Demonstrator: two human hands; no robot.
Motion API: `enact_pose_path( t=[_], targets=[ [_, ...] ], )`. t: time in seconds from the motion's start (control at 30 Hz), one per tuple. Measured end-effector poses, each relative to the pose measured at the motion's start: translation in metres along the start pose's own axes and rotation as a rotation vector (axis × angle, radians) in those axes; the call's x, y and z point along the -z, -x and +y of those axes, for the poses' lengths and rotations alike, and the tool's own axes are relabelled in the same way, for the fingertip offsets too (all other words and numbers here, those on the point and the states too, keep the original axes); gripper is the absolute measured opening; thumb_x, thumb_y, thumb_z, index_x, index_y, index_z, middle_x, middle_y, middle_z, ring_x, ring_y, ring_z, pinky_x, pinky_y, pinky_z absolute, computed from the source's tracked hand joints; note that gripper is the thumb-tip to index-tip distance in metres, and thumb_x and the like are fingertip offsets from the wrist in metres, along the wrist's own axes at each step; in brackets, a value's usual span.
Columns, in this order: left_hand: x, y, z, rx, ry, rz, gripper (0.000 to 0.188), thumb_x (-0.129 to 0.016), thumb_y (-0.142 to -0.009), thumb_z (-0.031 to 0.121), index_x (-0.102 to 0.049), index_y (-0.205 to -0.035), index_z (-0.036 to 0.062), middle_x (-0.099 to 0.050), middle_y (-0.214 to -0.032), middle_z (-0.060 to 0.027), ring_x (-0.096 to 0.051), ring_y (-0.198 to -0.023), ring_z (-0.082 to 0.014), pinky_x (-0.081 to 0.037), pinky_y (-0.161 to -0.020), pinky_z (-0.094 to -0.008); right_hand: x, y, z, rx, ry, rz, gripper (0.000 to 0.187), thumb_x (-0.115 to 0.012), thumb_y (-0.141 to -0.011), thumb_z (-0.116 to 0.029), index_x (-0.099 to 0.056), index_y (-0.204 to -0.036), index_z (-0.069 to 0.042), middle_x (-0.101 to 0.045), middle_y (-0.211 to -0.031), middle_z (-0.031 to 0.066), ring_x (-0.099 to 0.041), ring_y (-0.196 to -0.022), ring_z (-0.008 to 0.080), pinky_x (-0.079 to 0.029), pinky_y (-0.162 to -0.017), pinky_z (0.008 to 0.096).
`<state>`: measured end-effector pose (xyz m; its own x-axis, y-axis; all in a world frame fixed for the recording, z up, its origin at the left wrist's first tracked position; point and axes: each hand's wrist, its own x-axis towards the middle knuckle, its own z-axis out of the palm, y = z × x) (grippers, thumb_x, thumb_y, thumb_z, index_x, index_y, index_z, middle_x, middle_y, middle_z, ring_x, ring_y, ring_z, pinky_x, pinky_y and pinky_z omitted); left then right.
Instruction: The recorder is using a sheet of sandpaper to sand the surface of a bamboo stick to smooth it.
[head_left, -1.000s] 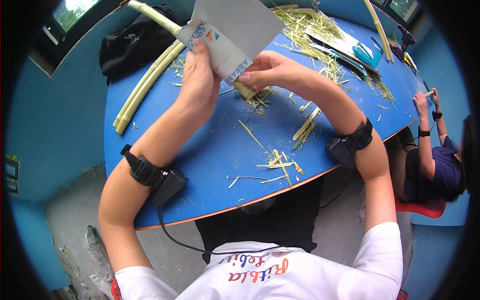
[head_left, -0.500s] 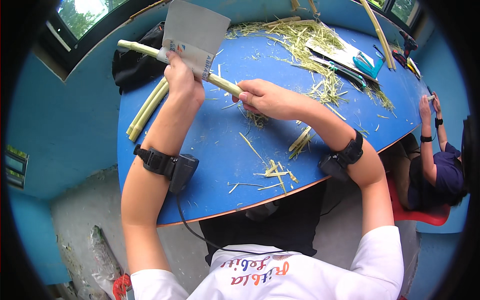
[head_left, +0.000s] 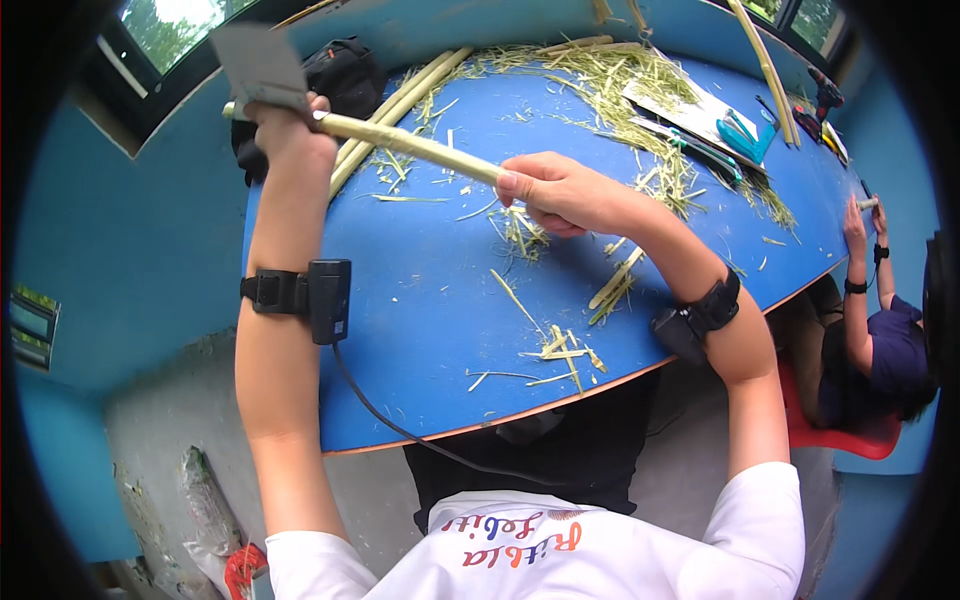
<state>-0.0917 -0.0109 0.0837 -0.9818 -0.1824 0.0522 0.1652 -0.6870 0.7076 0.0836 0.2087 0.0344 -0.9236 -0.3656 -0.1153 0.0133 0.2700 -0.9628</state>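
A pale green bamboo stick slants across in front of me above the blue table. My right hand is closed around its near right end. At the far left, my left hand is closed on a grey sheet of sandpaper, pressing it round the stick near its other end. The sheet's free part stands up above the hand and is slightly blurred. Most of the left fingers are hidden behind the hand and the sheet. A long stretch of bare stick shows between the two hands.
Other bamboo sticks lie behind the left hand, by a black bag. Shavings cover the table's back. A teal-handled tool, a white board and a drill lie right. A co-worker's hands are far right.
My left hand and the sandpaper have slid left along the stick, baring more of it between the hands. My right hand has shifted slightly right.
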Motion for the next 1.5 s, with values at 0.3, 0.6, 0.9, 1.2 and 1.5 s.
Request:
enact_pose_path(
  t=[0.3,0.6,0.9,1.2,1.5],
  targets=[
    [-0.040,0.081,-0.032,-0.091,-0.104,-0.185,0.053,-0.025,-0.096,0.046,-0.037,-0.127,0.0054,-0.051,-0.115,-0.0083,-0.054,-0.100,-0.0239,-0.048,-0.079,-0.0379,-0.003,0.005,-0.006,0.079,0.156,0.215,0.044,-0.040,-0.093,-0.048,-0.042,-0.071,-0.010,-0.035,-0.048,-0.0077,-0.034,-0.034,0.0012,-0.028,-0.031,0.0178],
    [-0.027,0.097,-0.051,-0.030,-0.049,-0.234,0.053,-0.024,-0.096,0.047,-0.033,-0.128,0.0058,-0.044,-0.125,-0.0082,-0.046,-0.113,-0.0213,-0.039,-0.093,-0.0341,0.000,0.011,-0.011,-0.083,0.455,0.223,0.048,-0.039,-0.092,-0.050,-0.054,-0.085,-0.005,-0.047,-0.051,0.0041,-0.048,-0.043,0.0162,-0.040,-0.045,0.0326],
    [-0.029,0.101,-0.062,-0.087,-0.119,-0.221,0.059,-0.026,-0.095,0.050,-0.034,-0.119,-0.0031,-0.045,-0.120,-0.0139,-0.046,-0.109,-0.0219,-0.036,-0.093,-0.0345,-0.002,0.002,0.003,0.195,0.560,0.307,0.032,-0.042,-0.094,-0.033,-0.051,-0.087,-0.003,-0.052,-0.066,0.0120,-0.051,-0.064,0.0252,-0.039,-0.059,0.0382],
    [-0.040,0.081,-0.039,-0.131,-0.148,-0.125,0.060,-0.027,-0.095,0.047,-0.035,-0.124,-0.0053,-0.045,-0.124,-0.0152,-0.049,-0.107,-0.0238,-0.041,-0.091,-0.0360,-0.010,-0.005,-0.015,0.151,0.209,0.252,0.033,-0.039,-0.096,-0.032,-0.043,-0.076,-0.006,-0.038,-0.061,-0.0010,-0.035,-0.055,0.0093,-0.033,-0.050,0.0269],
    [-0.036,0.057,-0.012,-0.054,-0.096,-0.025,0.063,-0.023,-0.094,0.052,-0.029,-0.133,0.0033,-0.042,-0.129,-0.0117,-0.049,-0.113,-0.0238,-0.042,-0.095,-0.0390,0.007,-0.006,-0.004,0.078,-0.247,-0.033,0.035,-0.046,-0.093,-0.042,-0.043,-0.081,-0.009,-0.029,-0.062,-0.0052,-0.026,-0.052,0.0015,-0.021,-0.039,0.0160]
  ],
)
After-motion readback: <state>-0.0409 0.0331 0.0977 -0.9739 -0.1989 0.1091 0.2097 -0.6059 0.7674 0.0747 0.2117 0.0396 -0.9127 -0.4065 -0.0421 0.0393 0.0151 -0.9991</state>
